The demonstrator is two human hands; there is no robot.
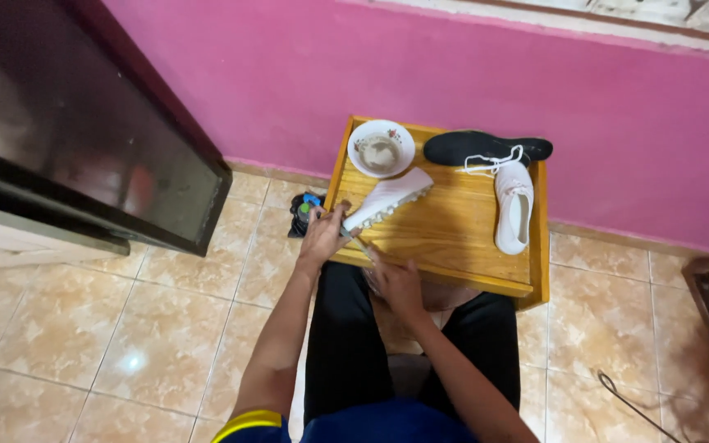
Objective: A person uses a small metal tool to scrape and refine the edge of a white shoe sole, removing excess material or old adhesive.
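My left hand (322, 233) grips the heel end of a white studded shoe (387, 198), which lies on its side on the wooden tray table (453, 238). Just below it, my right hand (397, 284) holds a thin tool (360, 243) whose tip points at the shoe's heel. A second white shoe (514, 206) stands upright at the table's right side, loose white laces (494, 162) by its toe. A black insole (486, 147) lies along the far edge. A white bowl (381, 148) with murky liquid sits at the far left corner.
A small dark object with blue and green parts (305, 211) sits on the tiled floor (166, 328) left of the table. A dark cabinet (84, 123) stands at left, a pink wall (453, 74) behind. A black cable (625, 402) lies at lower right.
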